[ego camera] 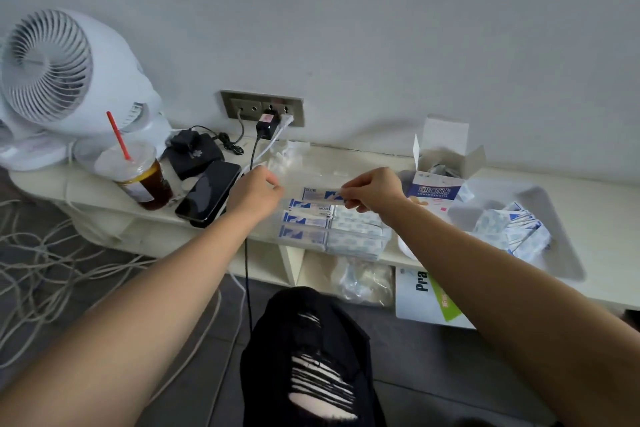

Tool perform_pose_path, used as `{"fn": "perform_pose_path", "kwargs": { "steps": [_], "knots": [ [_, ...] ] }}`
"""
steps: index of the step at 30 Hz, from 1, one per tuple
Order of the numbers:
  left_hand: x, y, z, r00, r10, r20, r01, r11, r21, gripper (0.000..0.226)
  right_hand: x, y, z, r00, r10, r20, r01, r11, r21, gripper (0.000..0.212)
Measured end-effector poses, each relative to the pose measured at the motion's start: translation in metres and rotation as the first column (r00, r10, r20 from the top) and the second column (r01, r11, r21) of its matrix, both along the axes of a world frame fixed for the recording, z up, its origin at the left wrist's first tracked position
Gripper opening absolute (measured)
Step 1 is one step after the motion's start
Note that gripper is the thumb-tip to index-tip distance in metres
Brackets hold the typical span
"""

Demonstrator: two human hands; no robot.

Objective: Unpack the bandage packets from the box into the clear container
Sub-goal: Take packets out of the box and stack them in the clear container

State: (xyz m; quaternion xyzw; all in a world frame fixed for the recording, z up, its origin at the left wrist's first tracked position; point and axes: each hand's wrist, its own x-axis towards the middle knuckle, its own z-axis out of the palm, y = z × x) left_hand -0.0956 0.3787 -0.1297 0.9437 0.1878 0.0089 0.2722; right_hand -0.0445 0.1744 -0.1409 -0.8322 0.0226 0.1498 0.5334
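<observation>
A clear container (356,246) sits at the shelf's front edge, holding rows of white and blue bandage packets (306,222). My right hand (375,189) pinches one bandage packet (320,193) above the container's far side. To the container's left, my left hand (254,191) has curled fingers at its left rim; whether it grips the rim is unclear. The open white and blue box (438,180) stands upright to the right of my right hand. More loose packets (509,229) lie in a pile on a grey tray (557,218) at the right.
A black phone (207,194) and an iced drink cup with a red straw (138,177) stand left of my left hand. A white fan (62,80) fills the far left. Cables run from the wall socket (263,109). My knee in ripped black trousers (311,357) is below.
</observation>
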Motion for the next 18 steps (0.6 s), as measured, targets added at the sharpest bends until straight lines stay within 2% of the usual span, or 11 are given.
{"fn": "perform_pose_path", "kwargs": {
  "steps": [2,4,7,8,12,15,18],
  "knots": [
    [0.002,0.003,-0.006,0.999,-0.006,-0.033,0.006,1.0,-0.016,0.029,0.005,0.012,-0.001,1.0,0.006,0.003,-0.006,0.999,-0.046,0.005],
    [0.004,0.004,-0.01,0.999,-0.013,-0.046,0.012,1.0,-0.028,0.03,0.008,0.023,-0.004,1.0,0.006,-0.017,-0.007,0.997,-0.082,0.002],
    [0.005,0.003,-0.011,0.999,-0.031,-0.039,0.032,0.999,0.018,0.008,0.011,0.034,-0.016,0.995,-0.044,-0.084,0.035,0.994,-0.106,0.008],
    [0.005,0.002,-0.01,0.999,-0.038,-0.031,0.039,0.999,0.033,0.006,0.011,0.036,-0.02,0.992,-0.065,-0.108,0.054,0.993,-0.105,0.012],
    [0.005,0.003,-0.011,0.999,-0.04,-0.018,0.04,0.999,0.025,0.005,0.011,0.041,-0.022,0.96,-0.116,-0.254,0.12,0.993,0.0,0.03],
    [0.006,0.005,-0.013,0.999,-0.039,-0.023,0.038,0.999,-0.005,0.019,0.01,0.04,-0.016,0.931,-0.138,-0.337,0.181,0.978,0.099,0.032],
    [0.007,0.006,-0.016,0.999,-0.035,-0.007,0.035,0.999,-0.018,0.024,0.008,0.037,-0.012,0.919,-0.142,-0.368,0.216,0.962,0.169,0.031]
  ]
}}
